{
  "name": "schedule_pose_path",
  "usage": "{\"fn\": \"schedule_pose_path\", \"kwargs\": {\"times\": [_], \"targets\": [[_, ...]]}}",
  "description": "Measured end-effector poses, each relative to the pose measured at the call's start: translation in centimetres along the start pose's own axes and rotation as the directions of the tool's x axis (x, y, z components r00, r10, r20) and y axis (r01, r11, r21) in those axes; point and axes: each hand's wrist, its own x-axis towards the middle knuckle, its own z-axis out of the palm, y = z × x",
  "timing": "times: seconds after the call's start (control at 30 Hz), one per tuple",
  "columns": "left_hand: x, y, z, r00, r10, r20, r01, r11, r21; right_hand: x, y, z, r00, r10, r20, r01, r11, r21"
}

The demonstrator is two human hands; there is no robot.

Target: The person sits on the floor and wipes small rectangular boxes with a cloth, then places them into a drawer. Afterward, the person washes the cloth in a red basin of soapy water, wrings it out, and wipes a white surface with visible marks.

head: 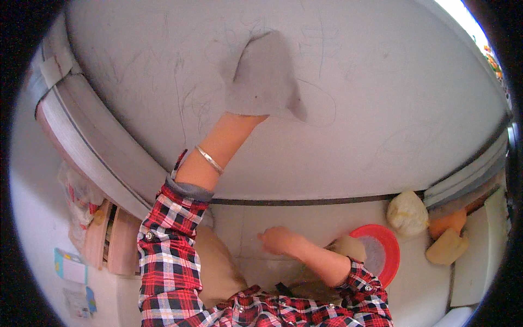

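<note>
A grey cloth (pixel 265 77) lies spread flat against a light door-like panel (pixel 367 102) that bears pencil-like scribbles. My left hand is under the cloth, pressing it to the panel; the fingers are hidden, and only the wrist and the forearm with a silver bangle show below the cloth's lower edge. Lower down, in front of my body, my right hand (pixel 276 240) hangs over the tiled floor with its fingers curled and no object visible in it. Close to the right forearm stands a red basin (pixel 392 253) holding cloudy or sudsy water.
Right of the panel's foot sits a pale, rounded bundle (pixel 407 213), with an orange item (pixel 447 224) and a tan piece (pixel 447 247) beyond it. At left are a door frame (pixel 110 126), a plastic bag (pixel 79 196) and a pinkish wooden piece of furniture (pixel 122 241).
</note>
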Motion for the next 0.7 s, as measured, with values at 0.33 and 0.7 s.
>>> {"fn": "schedule_pose_path", "kwargs": {"times": [0.33, 0.7], "targets": [[-3.6, -0.6, 2.2, 0.999, 0.034, -0.004, -0.035, 0.989, -0.143, 0.8, -0.9, -2.7, 0.976, 0.105, 0.191, -0.114, 0.993, 0.04], [-17.3, 1.1, 6.4, 0.773, 0.029, 0.634, 0.363, 0.8, -0.479, 1.8, 3.2, -8.3, 0.817, 0.216, -0.534, -0.009, 0.932, 0.362]]}}
